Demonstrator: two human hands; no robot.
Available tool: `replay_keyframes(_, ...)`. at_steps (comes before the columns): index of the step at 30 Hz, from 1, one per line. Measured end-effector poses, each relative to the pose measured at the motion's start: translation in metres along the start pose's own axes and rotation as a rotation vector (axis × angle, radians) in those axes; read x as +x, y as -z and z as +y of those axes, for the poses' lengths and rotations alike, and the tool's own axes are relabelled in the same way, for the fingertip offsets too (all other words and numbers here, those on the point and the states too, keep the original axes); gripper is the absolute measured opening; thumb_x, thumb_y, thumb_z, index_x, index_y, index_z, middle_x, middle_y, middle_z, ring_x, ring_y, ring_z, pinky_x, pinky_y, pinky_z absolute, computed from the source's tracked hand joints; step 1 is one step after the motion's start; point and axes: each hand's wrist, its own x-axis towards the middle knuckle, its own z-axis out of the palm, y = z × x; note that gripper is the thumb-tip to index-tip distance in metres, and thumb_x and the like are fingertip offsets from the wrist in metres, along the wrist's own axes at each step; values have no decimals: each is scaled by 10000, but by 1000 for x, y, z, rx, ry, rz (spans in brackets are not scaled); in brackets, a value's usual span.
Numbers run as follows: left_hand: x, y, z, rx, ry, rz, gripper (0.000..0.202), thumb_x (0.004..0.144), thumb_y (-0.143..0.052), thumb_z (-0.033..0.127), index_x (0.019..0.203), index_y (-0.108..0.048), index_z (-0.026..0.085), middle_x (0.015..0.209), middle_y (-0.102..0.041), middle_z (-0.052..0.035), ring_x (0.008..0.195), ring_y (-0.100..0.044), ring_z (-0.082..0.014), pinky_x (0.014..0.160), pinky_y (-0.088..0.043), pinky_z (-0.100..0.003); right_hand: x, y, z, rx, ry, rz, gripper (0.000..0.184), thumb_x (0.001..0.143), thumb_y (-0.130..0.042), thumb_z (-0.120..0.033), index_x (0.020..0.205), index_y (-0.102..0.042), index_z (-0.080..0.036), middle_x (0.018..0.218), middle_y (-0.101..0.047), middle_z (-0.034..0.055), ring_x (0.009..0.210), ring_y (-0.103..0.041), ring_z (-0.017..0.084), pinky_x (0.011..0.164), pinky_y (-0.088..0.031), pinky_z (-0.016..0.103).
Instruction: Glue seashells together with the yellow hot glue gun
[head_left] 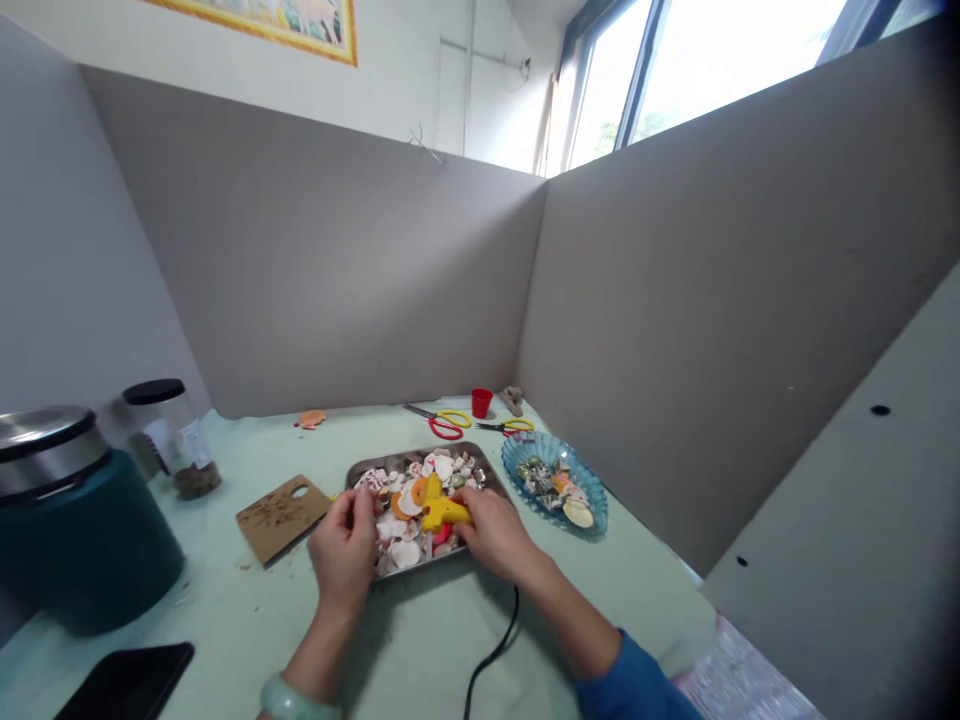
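Lower centre of the frame, the right hand (495, 530) is curled round the grip of a yellow plastic glue gun (435, 508), above pale seashells (405, 555) in a rectangular metal tray (420, 565). It looks light, stiff, best held there. The left hand (343, 550) bends its fingers; I can't tell whether they pinch anything.

Person, one; both arms visible to me as far as the forearms.
Left hand (345, 550): bare, five-fingered. Left forearm (328, 640): bare down to one bangle (296, 697), pale milky green, thick, rounded, smooth-surfaced with a soft sheen; part of the ring out of sight.
Right hand (495, 525): bare. Right forearm (574, 605): bare from wrist to cuff.
Right sleeve (634, 685): one, strong blue, plain in colour, ending part-way along the forearm, shaded darker in places; weave and stitching too blurred to tell.
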Motion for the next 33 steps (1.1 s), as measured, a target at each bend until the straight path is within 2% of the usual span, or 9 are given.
replay_keyframes(5,-3,-3,-6,22,-157,19,329,856,-489,421,702,-634,169,537,-591,22,479,-495,-115,522,-376,-213,-9,7,7,369,14,69,323,768,-627,-229,1090,-608,-228,1058,-669,65,962,-584,242,869,-410,354)
replay_keyframes(8,-4,-3,-8,6,-190,26,334,864,-478,416,701,-632,168,556,-596,18,478,-483,-106,514,-370,-206,-21,19,10,662,-27,120,343,852,-513,-427,1131,-540,-229,881,-629,27,750,-582,184,670,-473,300)
replay_keyframes(11,-4,-2,-8,0,-191,20,341,875,-463,415,705,-627,169,564,-593,16,493,-492,-106,518,-371,-202,-32,28,12,891,-74,129,377,862,-455,-524,1084,-532,-228,646,-439,-49,539,-446,124,442,-368,210)
replay_keyframes(15,-4,-2,-8,-14,-191,-9,347,878,-463,422,691,-612,170,558,-577,22,485,-482,-100,511,-370,-199,-41,26,13,1071,-131,87,379,829,-540,-531,1026,-556,-208,576,-268,-96,440,-288,87,354,-248,173)
replay_keyframes(19,-4,-2,-9,-10,-184,-50,351,879,-469,425,673,-599,173,526,-541,33,476,-473,-99,508,-374,-195,-31,17,15,1133,-159,66,351,807,-619,-476,1024,-570,-206,560,-333,-93,435,-324,80,357,-279,175)
replay_keyframes(23,-3,-2,-10,9,-156,-170,354,882,-468,421,660,-587,172,535,-537,29,480,-478,-102,507,-384,-199,-1,12,24,1098,-157,82,370,761,-692,-436,1020,-605,-187,521,-428,-84,432,-381,86,390,-324,199)
replay_keyframes(29,-6,-2,-1,42,-108,-290,298,878,-489,402,742,-615,169,610,-587,12,503,-510,-112,527,-409,-213,27,3,39,993,-174,137,406,712,-743,-397,1024,-661,-152,472,-470,-82,398,-364,81,399,-277,213)
replay_keyframes(31,-8,-10,7,129,-169,-412,243,876,-503,350,775,-636,173,647,-619,-2,579,-559,-130,577,-424,-217,27,2,42,988,-183,169,406,724,-722,-405,1038,-651,-157,477,-463,-87,402,-369,86,407,-292,220)
replay_keyframes(33,-10,-23,16,232,-279,-612,173,861,-510,249,837,-670,188,784,-686,-25,716,-612,-149,672,-441,-226,25,2,44,989,-192,203,402,733,-706,-412,1041,-642,-162,487,-466,-86,415,-392,94,424,-323,229)
